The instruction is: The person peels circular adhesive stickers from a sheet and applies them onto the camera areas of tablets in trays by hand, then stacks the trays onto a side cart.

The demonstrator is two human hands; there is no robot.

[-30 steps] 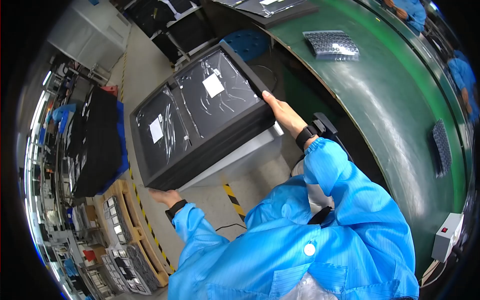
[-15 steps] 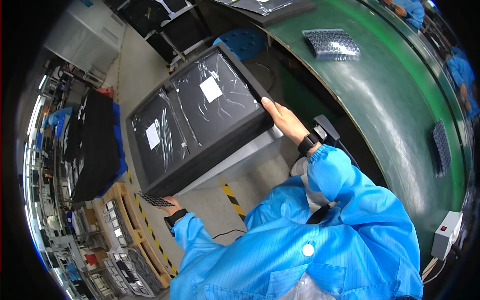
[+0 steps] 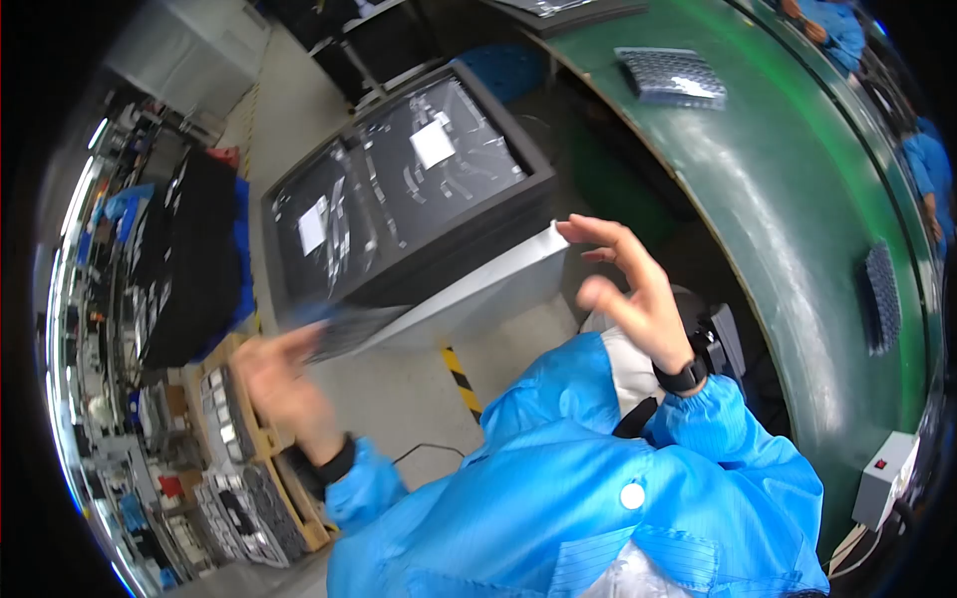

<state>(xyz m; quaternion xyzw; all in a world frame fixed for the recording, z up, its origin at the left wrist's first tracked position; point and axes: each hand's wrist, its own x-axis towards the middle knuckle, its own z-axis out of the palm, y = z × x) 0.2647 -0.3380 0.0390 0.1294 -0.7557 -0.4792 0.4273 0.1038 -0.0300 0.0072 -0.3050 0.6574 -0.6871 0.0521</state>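
My left hand (image 3: 284,389), smeared by motion, grips a thin dark panel (image 3: 359,327) at the near left corner of a black foam tray (image 3: 469,211). Half a second earlier this panel showed rows of small black key-like pieces. My right hand (image 3: 638,289) is open, fingers apart, beside the near right corner of the pale cart (image 3: 498,284) under the tray. In the tray's two compartments lie dark flat items under clear film, each with a white label (image 3: 433,146).
To the right runs a green workbench (image 3: 738,199) bearing two plastic-wrapped dark packs (image 3: 673,78). A grey switch box (image 3: 885,478) sits at its near edge. At left stand a wooden pallet (image 3: 284,478) and a black-covered stack (image 3: 194,269). Blue-sleeved people (image 3: 839,35) work across the bench.
My right hand has let go of the tray's edge and moved toward me, opening. My left hand has swung the dark panel in front of the tray's near side. The tray sits slightly farther off.
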